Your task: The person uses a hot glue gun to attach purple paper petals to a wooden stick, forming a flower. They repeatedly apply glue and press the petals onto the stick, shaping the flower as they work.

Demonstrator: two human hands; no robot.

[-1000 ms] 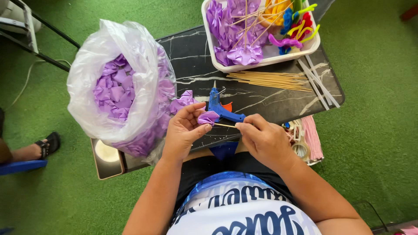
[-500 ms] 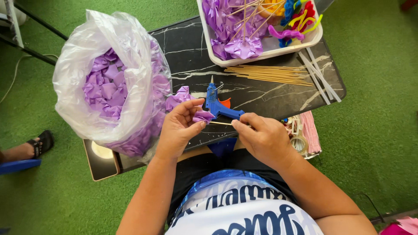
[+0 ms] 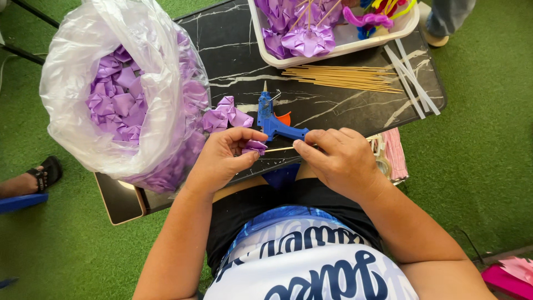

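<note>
At the near edge of the dark marble-patterned table (image 3: 344, 108), a small purple ribbon flower (image 3: 255, 146) is pinched between the thumb and fingers of the left hand (image 3: 225, 158), and a thin wooden stick (image 3: 280, 148) is held in the closed fingertips of the right hand (image 3: 338, 161), its free end laid against the flower. Compared with a second ago, the two hands have been drawn slightly closer together, and the flower is now seen seated on the stick's tip rather than held just above it; from this it may be judged that the joining of flower and stick is under way, though whether glue has been applied cannot be told from this view. Just beyond the hands a blue glue gun (image 3: 273, 119) is lain on the table, untouched, with a few loose purple flowers (image 3: 225, 116) beside it to the left. At the table's left edge a large clear plastic bag (image 3: 105, 94) is stood open, and it is filled with many purple ribbon flowers. Further on, a bundle of bare wooden sticks (image 3: 347, 78) and some pale glue rods (image 3: 413, 80) are laid toward the right edge. At the far edge a white tray (image 3: 355, 41) is placed, holding finished purple flowers on sticks and some coloured curled pieces.
</note>
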